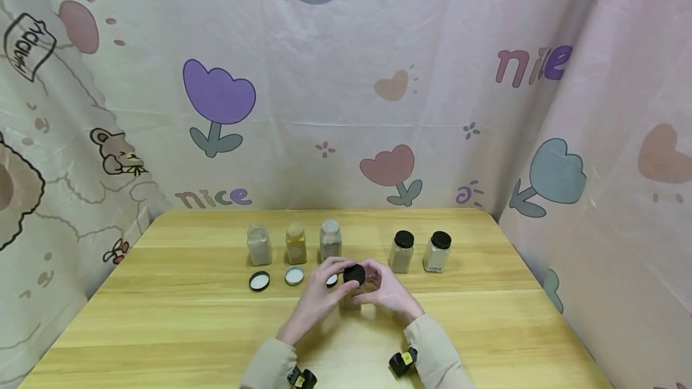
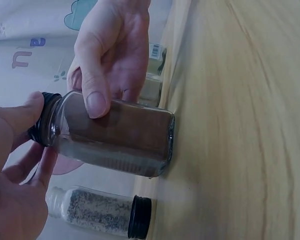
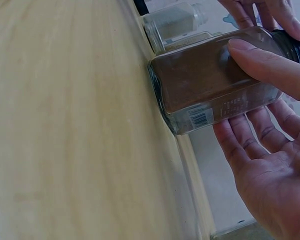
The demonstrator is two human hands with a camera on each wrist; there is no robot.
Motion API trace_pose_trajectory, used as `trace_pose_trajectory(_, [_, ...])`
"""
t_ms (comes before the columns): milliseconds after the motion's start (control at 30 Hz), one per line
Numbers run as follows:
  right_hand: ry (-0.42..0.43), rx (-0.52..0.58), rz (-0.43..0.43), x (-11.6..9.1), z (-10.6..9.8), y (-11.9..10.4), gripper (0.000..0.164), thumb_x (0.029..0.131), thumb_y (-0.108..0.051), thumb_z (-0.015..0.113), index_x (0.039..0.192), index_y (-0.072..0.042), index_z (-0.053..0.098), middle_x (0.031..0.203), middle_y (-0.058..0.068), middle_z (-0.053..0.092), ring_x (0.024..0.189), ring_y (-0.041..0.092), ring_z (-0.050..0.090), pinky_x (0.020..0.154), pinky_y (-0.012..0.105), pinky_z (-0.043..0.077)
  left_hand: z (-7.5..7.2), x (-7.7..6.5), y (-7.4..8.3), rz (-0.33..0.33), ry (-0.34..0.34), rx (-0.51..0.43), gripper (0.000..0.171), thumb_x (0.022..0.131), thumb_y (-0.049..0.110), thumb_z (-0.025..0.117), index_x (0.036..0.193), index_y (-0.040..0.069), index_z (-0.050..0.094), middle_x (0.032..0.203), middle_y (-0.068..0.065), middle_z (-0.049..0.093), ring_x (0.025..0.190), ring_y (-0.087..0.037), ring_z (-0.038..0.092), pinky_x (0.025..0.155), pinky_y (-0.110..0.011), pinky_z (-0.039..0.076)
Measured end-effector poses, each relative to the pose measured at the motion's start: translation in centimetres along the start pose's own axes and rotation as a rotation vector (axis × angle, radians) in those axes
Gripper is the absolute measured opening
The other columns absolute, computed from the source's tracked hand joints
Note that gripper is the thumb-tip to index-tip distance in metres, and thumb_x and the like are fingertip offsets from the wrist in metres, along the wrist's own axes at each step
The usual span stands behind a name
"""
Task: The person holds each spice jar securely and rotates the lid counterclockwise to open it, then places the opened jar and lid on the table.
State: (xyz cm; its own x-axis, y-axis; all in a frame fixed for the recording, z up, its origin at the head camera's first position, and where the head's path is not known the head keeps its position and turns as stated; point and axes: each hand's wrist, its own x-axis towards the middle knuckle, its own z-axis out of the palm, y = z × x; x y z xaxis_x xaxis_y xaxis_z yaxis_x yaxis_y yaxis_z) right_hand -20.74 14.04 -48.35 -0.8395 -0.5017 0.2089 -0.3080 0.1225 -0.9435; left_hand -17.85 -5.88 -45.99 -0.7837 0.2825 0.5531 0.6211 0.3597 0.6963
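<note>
A square glass jar of brown powder [image 2: 125, 132] stands between my two hands near the middle of the table, its black lid [image 1: 354, 274] on top. My left hand [image 1: 319, 294] grips this lid, with the thumb on one side and fingers on the other. My right hand [image 1: 388, 288] holds the glass body, thumb [image 3: 260, 65] across one face and fingers along the other side. A barcode label [image 3: 200, 116] shows low on the jar. Whether its base touches the table, I cannot tell.
Behind and left stand three lidless jars: one whitish [image 1: 259, 248], one yellowish [image 1: 295, 246], one grey and speckled [image 1: 330, 240]. Their lids [image 1: 259, 281] lie in front, inner side up. Two black-capped jars [image 1: 402, 254] [image 1: 437, 253] stand right on the wooden table [image 1: 486, 329].
</note>
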Motion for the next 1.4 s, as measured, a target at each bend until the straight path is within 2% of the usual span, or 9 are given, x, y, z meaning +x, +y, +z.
trace_pose_trajectory(167, [0.003,-0.003,0.005,0.0,0.0,-0.1,0.050,0.078,0.000,0.082,0.121,0.003,0.057,0.117,0.014,0.064,0.101,0.005,0.064,0.100,0.017,0.051,0.0,0.0,0.0,-0.007,-0.013,0.012,0.039,0.089,0.021,0.077,0.123,0.006,0.069,0.127,-0.009,0.067,0.117,-0.028,0.065,0.100,-0.044,0.057])
trace_pose_trajectory(333, [0.003,-0.014,-0.001,0.1,0.0,-0.2,0.052,0.078,-0.001,0.083,0.123,0.002,0.057,0.117,0.014,0.064,0.102,0.003,0.063,0.100,0.017,0.051,-0.6,0.0,-0.1,0.012,-0.140,-0.042,0.036,0.099,0.017,0.063,0.133,0.004,0.063,0.147,-0.017,0.056,0.134,-0.036,0.055,0.110,-0.053,0.050])
trace_pose_trajectory(467, [0.007,-0.017,-0.002,0.0,0.0,-0.1,0.052,0.078,-0.002,0.083,0.123,0.002,0.057,0.119,0.017,0.065,0.104,0.002,0.064,0.099,0.016,0.051,-0.9,0.1,-0.3,0.050,-0.216,-0.067,0.035,0.103,0.009,0.053,0.137,0.002,0.060,0.151,-0.021,0.051,0.136,-0.039,0.052,0.112,-0.051,0.048])
trace_pose_trajectory(633, [0.002,-0.011,-0.011,-0.1,0.1,0.2,0.052,0.078,-0.001,0.083,0.123,0.003,0.057,0.119,0.019,0.065,0.104,0.001,0.064,0.100,0.017,0.051,-0.8,0.0,-0.4,0.073,-0.191,-0.035,0.034,0.102,0.004,0.054,0.134,0.000,0.061,0.141,-0.020,0.060,0.130,-0.037,0.058,0.109,-0.047,0.052])
trace_pose_trajectory(933, [-0.003,-0.009,-0.010,-0.2,0.0,0.2,0.050,0.078,-0.002,0.083,0.121,0.002,0.057,0.117,0.017,0.064,0.101,0.004,0.064,0.098,0.018,0.052,-0.2,-0.3,-0.3,0.029,-0.068,-0.005,0.034,0.092,0.013,0.071,0.125,0.004,0.067,0.124,-0.010,0.064,0.114,-0.029,0.064,0.098,-0.039,0.058])
trace_pose_trajectory(1033, [-0.003,-0.009,-0.005,-0.2,0.0,0.0,0.051,0.078,-0.002,0.083,0.121,0.002,0.057,0.116,0.017,0.064,0.100,0.004,0.064,0.098,0.018,0.052,-0.2,-0.3,-0.2,0.033,-0.083,-0.001,0.035,0.095,0.015,0.069,0.128,0.004,0.066,0.130,-0.013,0.063,0.119,-0.031,0.063,0.101,-0.042,0.058])
trace_pose_trajectory(1167, [-0.003,-0.010,-0.005,-0.2,0.0,-0.1,0.051,0.079,-0.003,0.083,0.123,0.002,0.057,0.117,0.019,0.064,0.101,0.003,0.064,0.099,0.017,0.052,-0.5,-0.3,0.0,0.023,-0.186,-0.041,0.038,0.101,0.016,0.060,0.137,0.004,0.059,0.148,-0.020,0.052,0.135,-0.038,0.054,0.110,-0.053,0.050])
trace_pose_trajectory(1267, [-0.004,-0.013,-0.007,-0.2,-0.1,0.0,0.052,0.079,-0.003,0.083,0.123,0.002,0.056,0.119,0.019,0.064,0.102,0.003,0.064,0.100,0.017,0.051,-0.6,-0.2,0.0,0.032,-0.238,-0.067,0.038,0.102,0.009,0.054,0.140,0.004,0.057,0.153,-0.021,0.048,0.139,-0.040,0.049,0.113,-0.056,0.046])
trace_pose_trajectory(1400, [-0.003,-0.010,-0.006,-0.2,-0.1,-0.1,0.052,0.079,-0.003,0.083,0.123,0.001,0.057,0.118,0.015,0.064,0.102,0.003,0.064,0.099,0.018,0.052,-0.3,-0.2,-0.3,0.058,-0.188,-0.057,0.036,0.099,0.005,0.057,0.135,0.002,0.060,0.142,-0.019,0.057,0.131,-0.038,0.056,0.109,-0.050,0.051])
